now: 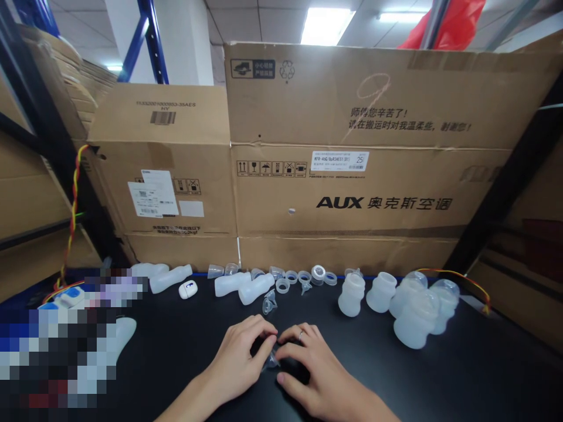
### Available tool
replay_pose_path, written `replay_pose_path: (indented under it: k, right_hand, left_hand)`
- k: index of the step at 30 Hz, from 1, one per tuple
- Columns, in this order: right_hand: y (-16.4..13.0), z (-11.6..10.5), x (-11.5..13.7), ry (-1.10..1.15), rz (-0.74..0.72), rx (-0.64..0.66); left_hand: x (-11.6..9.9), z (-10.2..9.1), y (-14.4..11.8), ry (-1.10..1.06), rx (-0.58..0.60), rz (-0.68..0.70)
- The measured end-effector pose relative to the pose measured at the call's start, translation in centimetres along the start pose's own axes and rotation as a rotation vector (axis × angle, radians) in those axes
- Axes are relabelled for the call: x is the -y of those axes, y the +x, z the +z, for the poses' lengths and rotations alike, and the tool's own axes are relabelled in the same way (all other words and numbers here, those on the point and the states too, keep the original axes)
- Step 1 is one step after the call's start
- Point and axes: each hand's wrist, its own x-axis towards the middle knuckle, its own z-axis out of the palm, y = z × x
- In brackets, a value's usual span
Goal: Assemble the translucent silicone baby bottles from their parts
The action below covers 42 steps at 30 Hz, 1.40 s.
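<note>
A clear silicone bottle nipple [271,359] is low between my two hands, over the black tabletop, partly covered by fingers. My left hand [240,360] is closed, thumb and forefinger pinched together at the nipple's upper left side. From the other side comes my right hand [314,366], with a ring on one finger. Its bent fingers reach the nipple's right side while the thumb stays apart below. Just beyond the fingertips another clear nipple [270,302] lies on the table. Farther back are translucent collar rings [282,286], a frosted bottle [256,288] on its side and clear caps [277,272].
Frosted rounded bottles [350,295] stand at the right, several with clear domes. More bottles [171,278] lie at the left by a white earbud case [188,289]. Cardboard [272,199] walls the back; a pixelated area covers the left front. Dark posts [492,181] flank the table.
</note>
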Motion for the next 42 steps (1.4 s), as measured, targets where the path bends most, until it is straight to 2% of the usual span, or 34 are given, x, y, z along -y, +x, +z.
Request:
replay_pose_path:
  k: [7, 14, 17, 20, 24, 28, 34, 39, 42]
  right_hand:
    - [0.2, 0.3, 0.2, 0.06, 0.049, 0.012]
    - [1.0, 2.1, -1.0, 0.251, 0.172, -0.282]
    - [1.5, 2.2, -2.1, 0.103, 0.163, -0.353]
    - [1.8, 2.9, -4.5, -0.119, 0.053, -0.391]
    - [2.4, 4.2, -8.0, -0.355, -0.177, -0.579]
    - [2.6, 4.1, -8.0, -0.394, -0.191, -0.468]
    - [1.9, 2.5, -5.3, -0.3, -0.067, -0.406]
    - [1.8, 2.0, -4.8, -0.155, 0.055, -0.285]
    - [2.9, 1.8, -5.5, -0.133, 0.051, -0.333]
  left_hand:
    - [0.6, 0.0, 0.0, -0.025, 0.016, -0.014]
    - [0.7, 0.0, 0.1, 0.007, 0.039, 0.013]
    - [0.8, 0.1, 0.1, 0.009, 0.033, 0.01]
    - [2.0, 0.8, 0.3, 0.048, 0.004, 0.043]
    - [4.1, 1.7, 1.2, 0.186, -0.046, 0.226]
    - [4.9, 1.7, 1.5, 0.275, -0.023, 0.26]
    - [3.5, 1.5, 0.9, 0.251, 0.011, 0.215]
    - [2.7, 1.2, 0.4, 0.207, 0.017, 0.175]
    - [2.4, 1.0, 0.3, 0.202, 0.036, 0.171]
